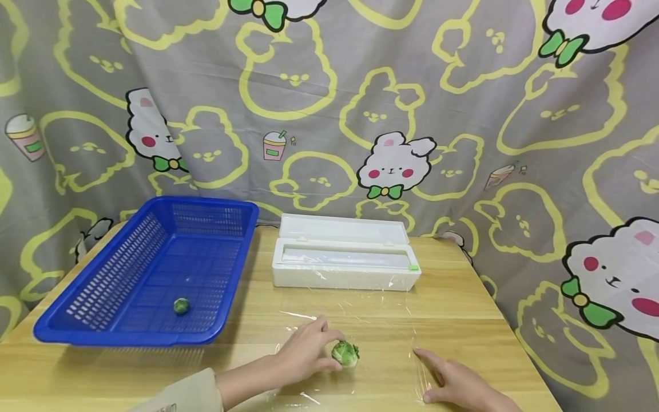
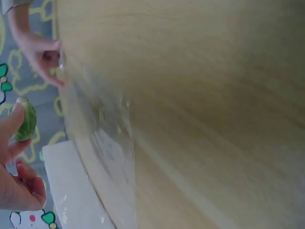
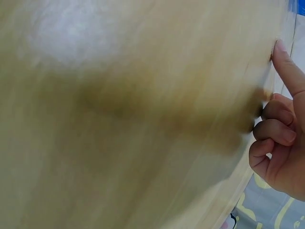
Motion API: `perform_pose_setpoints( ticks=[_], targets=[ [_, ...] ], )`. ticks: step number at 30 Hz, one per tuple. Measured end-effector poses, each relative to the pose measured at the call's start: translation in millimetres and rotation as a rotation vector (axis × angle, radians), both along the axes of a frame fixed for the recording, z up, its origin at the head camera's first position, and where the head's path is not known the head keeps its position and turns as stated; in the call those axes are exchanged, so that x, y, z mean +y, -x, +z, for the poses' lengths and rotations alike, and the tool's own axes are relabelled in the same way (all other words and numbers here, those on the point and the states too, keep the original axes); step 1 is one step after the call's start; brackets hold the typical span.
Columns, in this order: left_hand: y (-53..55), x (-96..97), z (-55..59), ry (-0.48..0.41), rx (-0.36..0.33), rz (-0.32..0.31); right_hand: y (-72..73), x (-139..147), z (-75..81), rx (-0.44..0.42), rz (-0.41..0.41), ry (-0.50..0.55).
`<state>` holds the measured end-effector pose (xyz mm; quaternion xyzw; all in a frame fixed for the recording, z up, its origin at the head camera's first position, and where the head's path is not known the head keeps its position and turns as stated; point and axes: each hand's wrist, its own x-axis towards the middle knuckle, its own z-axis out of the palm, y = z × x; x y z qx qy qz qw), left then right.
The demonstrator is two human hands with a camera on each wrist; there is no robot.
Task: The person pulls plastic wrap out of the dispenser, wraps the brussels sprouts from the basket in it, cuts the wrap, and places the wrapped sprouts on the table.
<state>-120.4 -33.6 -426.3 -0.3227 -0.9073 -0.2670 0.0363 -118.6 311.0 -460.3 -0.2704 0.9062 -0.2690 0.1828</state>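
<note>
A green Brussels sprout (image 1: 345,354) is pinched between the thumb and fingers of my left hand (image 1: 304,352), low over the front middle of the table. Beneath it a sheet of clear plastic wrap (image 1: 381,326) runs from the white wrap dispenser (image 1: 346,277) toward me, its creases catching the light. My right hand (image 1: 455,382) rests at the sheet's right edge, index fingertip and thumb spread apart along it. In the right wrist view the index finger (image 3: 288,71) is straight against the surface while the other fingers bend loosely.
On the left stands a blue plastic basket (image 1: 226,274) with a second Brussels sprout (image 1: 181,306) in its near right part. The dispenser's lid (image 1: 344,230) is raised at the back of the wooden table (image 1: 463,320). A patterned curtain (image 1: 319,74) hangs behind.
</note>
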Motion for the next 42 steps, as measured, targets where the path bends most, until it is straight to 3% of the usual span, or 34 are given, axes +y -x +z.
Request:
perform_pose_setpoints(
  ticks=[6,12,20,31,35,42],
  targets=[
    [6.6,16.8,-5.9,0.049,0.035,0.006,-0.2,-1,-0.3,-0.007,-0.015,0.001],
    [12.8,22.9,-12.2,0.077,0.01,0.053,-0.3,-3,-2.0,-0.013,-0.028,-0.008],
    [9.0,23.3,-20.7,0.144,0.008,0.103,-2.7,-4,-4.1,0.009,-0.019,-0.005],
    [6.8,25.8,-25.6,0.222,0.069,0.152,-2.3,-6,-0.8,0.026,-0.036,-0.041],
    [8.1,26.1,-26.9,0.211,0.044,0.155,-1.3,-5,-0.2,0.016,-0.036,-0.036],
    [10.3,14.1,-31.3,0.127,-0.114,0.109,-1.8,1,-0.3,0.03,-0.02,-0.006]
  ],
)
